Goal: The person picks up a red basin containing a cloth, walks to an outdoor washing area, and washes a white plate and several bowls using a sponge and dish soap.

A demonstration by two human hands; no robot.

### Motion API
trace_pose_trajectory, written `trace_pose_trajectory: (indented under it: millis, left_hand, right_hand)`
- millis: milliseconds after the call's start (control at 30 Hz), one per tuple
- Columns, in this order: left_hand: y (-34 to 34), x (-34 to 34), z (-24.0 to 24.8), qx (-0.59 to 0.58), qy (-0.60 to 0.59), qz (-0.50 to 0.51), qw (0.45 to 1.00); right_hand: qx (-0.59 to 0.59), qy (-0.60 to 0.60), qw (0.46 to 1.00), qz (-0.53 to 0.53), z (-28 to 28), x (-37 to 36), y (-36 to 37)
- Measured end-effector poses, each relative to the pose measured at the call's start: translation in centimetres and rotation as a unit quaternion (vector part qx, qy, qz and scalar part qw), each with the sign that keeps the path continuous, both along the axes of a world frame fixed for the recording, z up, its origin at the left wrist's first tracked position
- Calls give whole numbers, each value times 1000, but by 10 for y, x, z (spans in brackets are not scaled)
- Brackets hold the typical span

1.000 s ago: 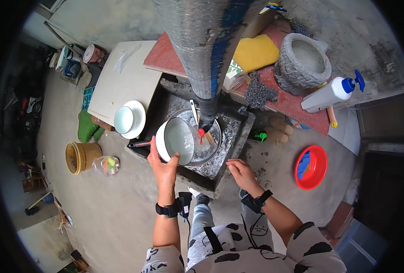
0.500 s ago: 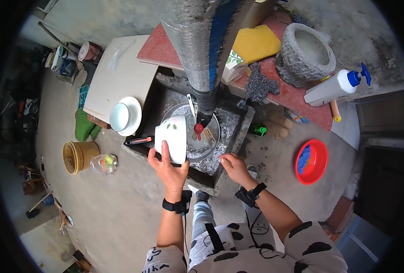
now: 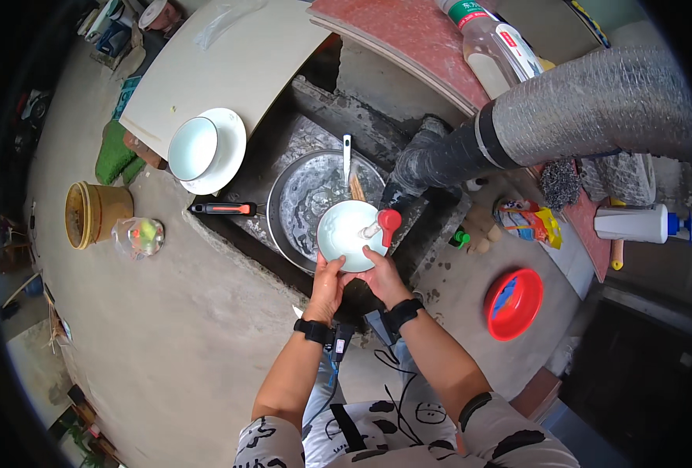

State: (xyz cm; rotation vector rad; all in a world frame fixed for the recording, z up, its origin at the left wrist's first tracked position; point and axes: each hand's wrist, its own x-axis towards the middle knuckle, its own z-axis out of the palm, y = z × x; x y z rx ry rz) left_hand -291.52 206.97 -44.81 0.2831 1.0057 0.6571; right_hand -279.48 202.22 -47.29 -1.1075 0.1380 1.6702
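Both of my hands hold a white bowl over the near side of a round pan. My left hand grips its near left rim, thumb on top. My right hand grips the near right rim, also thumb on top. A red tap is right above the bowl, and what looks like water runs from it into the bowl. Inside the pan leans a brush with a white handle and brown bristles. The pan rests in a dark stone sink.
A white bowl sits on a white plate at the pale board's corner. A thick wrapped pipe comes in from the right. On the floor are a red basin and a yellow bucket.
My right hand, empty before, has taken hold of the bowl too. The bowl has turned from tilted to opening upward and moved right, under the tap. The view has shifted.
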Motion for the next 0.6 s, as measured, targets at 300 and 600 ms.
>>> trace_pose_trajectory:
  millis: [300,600]
  left_hand:
    - [18,-18,-13,673,294,-484,477]
    - [14,16,-21,591,242,-457,619]
  right_hand:
    - [-70,-145,984,81,-20,37,7]
    - [32,-90,994,62,-22,47,14]
